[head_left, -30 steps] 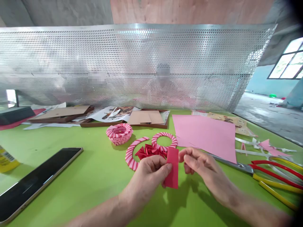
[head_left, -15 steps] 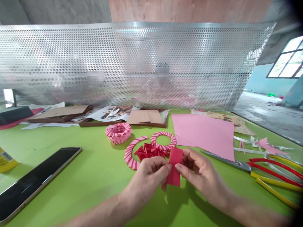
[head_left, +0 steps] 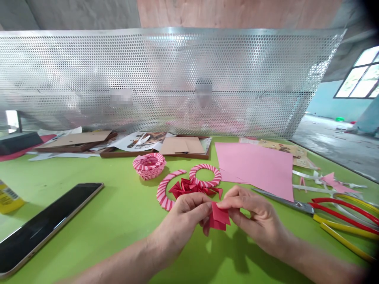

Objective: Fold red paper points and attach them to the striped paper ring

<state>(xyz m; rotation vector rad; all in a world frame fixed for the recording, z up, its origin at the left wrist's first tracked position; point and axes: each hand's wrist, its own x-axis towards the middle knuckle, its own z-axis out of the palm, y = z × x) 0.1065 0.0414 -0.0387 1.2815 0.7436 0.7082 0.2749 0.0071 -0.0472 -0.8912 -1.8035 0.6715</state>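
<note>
At the far left of the green tabletop (head_left: 89, 173), a yellow package (head_left: 8, 198) with a barcode is cut off by the edge of the view, and a dark tablet (head_left: 47, 225) is laid at an angle beside it. Further right, a pink-and-white striped paper basket (head_left: 149, 166) is placed toward the far side of the table. A striped paper arc (head_left: 164, 190) and a striped paper ring (head_left: 205, 175) are set in front of it, with a cluster of red folded paper pieces (head_left: 189, 187) lying against them. A folded red paper (head_left: 220, 217) is held in the air just in front of that cluster, gripped from one side by the left hand (head_left: 186, 221) and from the other by the right hand (head_left: 254, 217), with the fingers of both hands closed on it. Beyond the right hand, a pink paper sheet (head_left: 254, 169) is laid flat. Scissors (head_left: 281, 202) are lying with their blades just below its lower edge, their red handles directed rightward beside a yellow handle (head_left: 346, 240), and white paper strips (head_left: 310, 182) are scattered nearby.
</note>
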